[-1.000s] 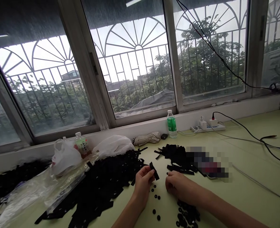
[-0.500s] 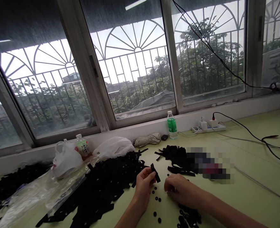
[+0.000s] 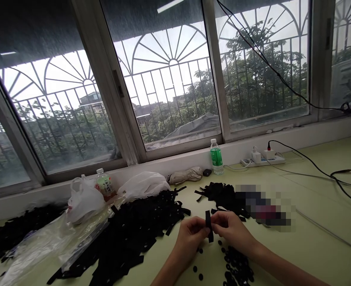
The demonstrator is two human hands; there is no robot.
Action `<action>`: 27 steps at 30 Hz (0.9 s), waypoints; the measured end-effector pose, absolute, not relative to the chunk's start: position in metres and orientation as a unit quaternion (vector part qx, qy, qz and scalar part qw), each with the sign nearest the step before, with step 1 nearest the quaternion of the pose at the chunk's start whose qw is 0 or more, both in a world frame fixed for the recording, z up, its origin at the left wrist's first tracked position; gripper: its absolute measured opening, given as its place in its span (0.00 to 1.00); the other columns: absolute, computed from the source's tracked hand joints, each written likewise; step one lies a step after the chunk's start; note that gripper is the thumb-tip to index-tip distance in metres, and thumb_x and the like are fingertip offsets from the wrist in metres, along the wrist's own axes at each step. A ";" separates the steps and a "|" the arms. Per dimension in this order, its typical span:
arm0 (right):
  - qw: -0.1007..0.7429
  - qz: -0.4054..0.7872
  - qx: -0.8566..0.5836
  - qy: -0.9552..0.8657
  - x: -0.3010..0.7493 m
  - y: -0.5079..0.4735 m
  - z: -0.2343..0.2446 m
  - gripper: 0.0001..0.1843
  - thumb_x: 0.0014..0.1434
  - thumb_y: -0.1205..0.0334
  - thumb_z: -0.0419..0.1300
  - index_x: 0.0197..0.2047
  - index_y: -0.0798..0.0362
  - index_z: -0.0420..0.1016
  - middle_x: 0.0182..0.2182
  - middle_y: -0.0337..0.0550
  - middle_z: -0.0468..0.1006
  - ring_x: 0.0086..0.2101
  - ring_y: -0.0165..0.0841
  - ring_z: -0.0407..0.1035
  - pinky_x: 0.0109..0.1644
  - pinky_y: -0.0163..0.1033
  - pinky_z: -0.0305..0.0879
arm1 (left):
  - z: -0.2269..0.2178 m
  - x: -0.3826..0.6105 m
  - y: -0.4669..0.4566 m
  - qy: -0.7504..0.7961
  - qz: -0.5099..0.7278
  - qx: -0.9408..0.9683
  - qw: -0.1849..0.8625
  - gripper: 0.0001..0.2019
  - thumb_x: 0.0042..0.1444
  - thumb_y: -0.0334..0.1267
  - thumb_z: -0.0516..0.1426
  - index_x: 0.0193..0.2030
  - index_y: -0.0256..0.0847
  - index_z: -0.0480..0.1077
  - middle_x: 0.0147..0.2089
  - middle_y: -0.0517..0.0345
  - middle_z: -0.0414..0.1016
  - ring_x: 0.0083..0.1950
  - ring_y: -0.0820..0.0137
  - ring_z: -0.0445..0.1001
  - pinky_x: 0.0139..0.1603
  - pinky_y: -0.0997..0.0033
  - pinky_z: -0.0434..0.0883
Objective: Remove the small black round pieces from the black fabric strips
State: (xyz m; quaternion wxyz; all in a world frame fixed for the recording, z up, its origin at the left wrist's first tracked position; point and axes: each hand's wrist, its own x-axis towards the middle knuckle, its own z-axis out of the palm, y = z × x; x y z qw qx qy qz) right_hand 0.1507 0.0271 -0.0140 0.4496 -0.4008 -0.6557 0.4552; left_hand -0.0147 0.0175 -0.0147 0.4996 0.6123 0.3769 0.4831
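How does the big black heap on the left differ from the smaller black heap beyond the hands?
The left heap is far larger and sprawls wide, reaching the clear plastic bag; the far heap is small and compact. The left heap lies beside the left hand; the far heap sits just beyond the right hand. Both look like loose black strips, like the strip pinched between both hands.

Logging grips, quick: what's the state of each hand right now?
Left hand: closed, pinching the black strip, which stands roughly upright.
Right hand: closed, pinching the same black strip from the other side.
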 end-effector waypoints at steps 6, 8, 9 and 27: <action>0.457 0.490 -0.368 -0.645 0.151 0.030 -0.019 0.06 0.49 0.62 0.61 0.28 0.56 0.75 0.22 0.39 0.72 0.25 0.30 0.64 0.30 0.33 0.61 | -0.013 -0.014 0.018 0.379 0.496 0.590 0.512 0.08 0.44 0.36 0.67 0.31 0.36 0.76 0.29 0.56 0.75 0.31 0.71 0.71 0.34 0.74 0.67; 0.459 0.489 -0.361 -0.649 0.152 0.030 -0.018 0.05 0.49 0.63 0.61 0.27 0.56 0.75 0.22 0.38 0.72 0.25 0.30 0.64 0.30 0.33 0.61 | -0.011 -0.014 0.017 0.385 0.497 0.580 0.518 0.09 0.43 0.37 0.67 0.31 0.36 0.75 0.29 0.56 0.75 0.31 0.71 0.71 0.33 0.74 0.67; 0.460 0.488 -0.360 -0.649 0.152 0.030 -0.018 0.06 0.49 0.62 0.61 0.27 0.56 0.75 0.22 0.38 0.73 0.25 0.30 0.64 0.30 0.33 0.61 | -0.011 -0.013 0.017 0.389 0.497 0.578 0.518 0.10 0.43 0.37 0.67 0.31 0.36 0.76 0.29 0.56 0.75 0.30 0.71 0.71 0.33 0.74 0.67; 0.461 0.481 -0.384 -0.640 0.153 0.024 -0.012 0.12 0.49 0.55 0.64 0.29 0.56 0.77 0.23 0.40 0.75 0.25 0.32 0.67 0.31 0.35 0.64 | -0.016 -0.015 0.019 0.430 0.470 0.587 0.500 0.16 0.44 0.48 0.66 0.28 0.36 0.72 0.23 0.59 0.70 0.24 0.74 0.65 0.23 0.77 0.60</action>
